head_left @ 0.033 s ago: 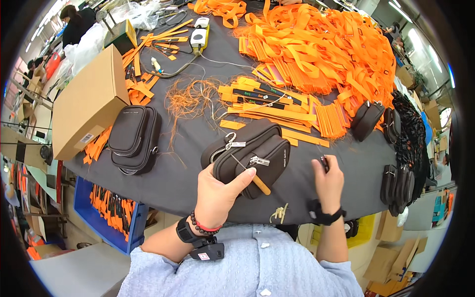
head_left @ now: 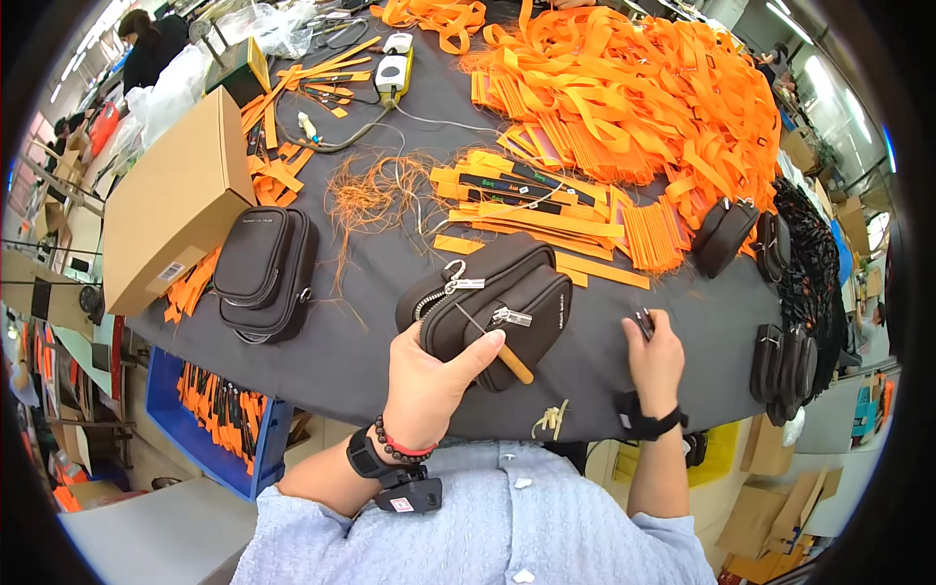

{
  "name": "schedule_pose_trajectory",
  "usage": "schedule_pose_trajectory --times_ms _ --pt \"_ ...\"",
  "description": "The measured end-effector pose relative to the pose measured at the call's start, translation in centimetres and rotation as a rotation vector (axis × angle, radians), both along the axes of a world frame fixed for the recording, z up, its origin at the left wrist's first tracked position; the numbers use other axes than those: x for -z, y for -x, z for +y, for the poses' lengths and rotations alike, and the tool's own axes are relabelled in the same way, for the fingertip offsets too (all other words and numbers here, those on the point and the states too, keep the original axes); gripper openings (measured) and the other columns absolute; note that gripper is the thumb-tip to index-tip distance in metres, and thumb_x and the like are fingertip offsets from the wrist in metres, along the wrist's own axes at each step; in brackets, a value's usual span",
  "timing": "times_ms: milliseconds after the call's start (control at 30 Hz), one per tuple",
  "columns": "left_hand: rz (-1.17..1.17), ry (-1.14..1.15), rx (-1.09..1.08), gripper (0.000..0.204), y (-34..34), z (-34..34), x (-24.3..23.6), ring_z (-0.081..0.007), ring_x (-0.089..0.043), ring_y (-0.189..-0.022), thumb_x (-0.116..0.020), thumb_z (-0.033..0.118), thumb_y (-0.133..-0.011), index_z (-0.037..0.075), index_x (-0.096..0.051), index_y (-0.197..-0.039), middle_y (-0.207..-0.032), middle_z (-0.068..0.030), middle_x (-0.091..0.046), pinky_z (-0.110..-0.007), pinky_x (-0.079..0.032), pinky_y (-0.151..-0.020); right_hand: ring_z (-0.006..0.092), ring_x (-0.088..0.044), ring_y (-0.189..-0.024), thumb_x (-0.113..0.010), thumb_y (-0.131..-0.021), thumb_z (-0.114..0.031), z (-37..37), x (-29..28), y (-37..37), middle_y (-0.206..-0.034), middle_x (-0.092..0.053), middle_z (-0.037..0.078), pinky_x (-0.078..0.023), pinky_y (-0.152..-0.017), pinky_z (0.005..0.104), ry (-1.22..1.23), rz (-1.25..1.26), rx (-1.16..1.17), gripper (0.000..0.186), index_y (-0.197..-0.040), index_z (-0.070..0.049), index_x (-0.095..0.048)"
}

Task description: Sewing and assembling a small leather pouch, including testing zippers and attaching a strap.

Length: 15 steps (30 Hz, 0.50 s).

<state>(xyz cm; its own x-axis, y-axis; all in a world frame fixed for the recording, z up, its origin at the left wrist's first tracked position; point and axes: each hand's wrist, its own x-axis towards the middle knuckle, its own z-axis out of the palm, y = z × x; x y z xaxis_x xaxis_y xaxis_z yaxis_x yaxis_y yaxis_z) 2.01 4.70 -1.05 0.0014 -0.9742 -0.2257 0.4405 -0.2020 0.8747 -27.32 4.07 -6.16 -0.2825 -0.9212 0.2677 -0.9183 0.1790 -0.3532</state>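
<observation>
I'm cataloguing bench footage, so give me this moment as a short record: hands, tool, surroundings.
Left hand: holds dark boxy fabric pouch with silver zip pulls
Tool: tan wooden handle with thin metal shaft, slanting across the pouch at the left thumb
Right hand: holds small dark object, kind unclear, apart from the pouch
Left side: another dark zippered pouch beside brown cardboard box
Far side: heaped orange fabric straps
Surface: dark grey tabletop

Black pouch with silver zip pulls, tilted near centre; across its front a tan-handled tool, thin shaft toward ten o'clock; partly hidden dark object at the pouch's three o'clock
</observation>
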Motion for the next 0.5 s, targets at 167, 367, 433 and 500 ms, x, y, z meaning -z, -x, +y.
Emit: schedule_pose_trajectory --times_ms 167,367,433,500 --pt "-0.012 0.022 0.037 0.032 0.4 -0.1 0.1 -0.0101 -0.065 -0.092 -0.076 0.004 -0.085 -0.005 -0.066 -0.114 -0.106 -0.0071 -0.071 -0.026 -0.054 -0.082 0.0323 -0.059 -0.103 -0.078 -0.082 -0.026 0.7 0.3 2.0 -0.104 -0.063 0.012 -0.043 -0.091 0.0442 0.03 0.199 -0.081 0.036 -0.106 -0.006 -0.061" --pt "-0.039 0.053 0.123 0.029 1.6 0.3 -0.2 -0.0097 -0.065 -0.09 -0.076 0.005 -0.086 -0.004 -0.067 -0.112 -0.103 -0.0058 -0.072 -0.026 -0.054 -0.081 0.0274 -0.064 -0.078 -0.087 -0.072 -0.022 1.4 -7.7 -7.5 -0.09 -0.064 0.011 -0.052 -0.07 0.0358 -0.05 -0.54 -0.812 0.039 -0.097 -0.002 -0.064" --pt "-0.069 0.078 0.129 0.028 1.9 0.6 0.0 -0.0095 -0.065 -0.09 -0.076 0.005 -0.086 -0.003 -0.067 -0.111 -0.103 -0.0052 -0.072 -0.025 -0.054 -0.081 0.032 -0.063 -0.079 -0.084 -0.075 -0.019 1.4 -6.2 -9.5 -0.085 -0.06 0.012 -0.052 -0.07 0.0386 -0.047 -0.373 -0.853 0.036 -0.095 -0.004 -0.059" --pt "-0.099 0.085 0.128 0.027 1.5 0.5 0.2 -0.0091 -0.065 -0.089 -0.077 0.007 -0.085 -0.003 -0.068 -0.108 -0.101 -0.0049 -0.072 -0.025 -0.053 -0.081 0.0337 -0.062 -0.078 -0.079 -0.079 -0.013 1.2 -5.8 -10.0 -0.086 -0.061 0.014 -0.051 -0.07 0.0376 -0.091 -0.425 -0.869 0.028 -0.094 -0.003 -0.056"
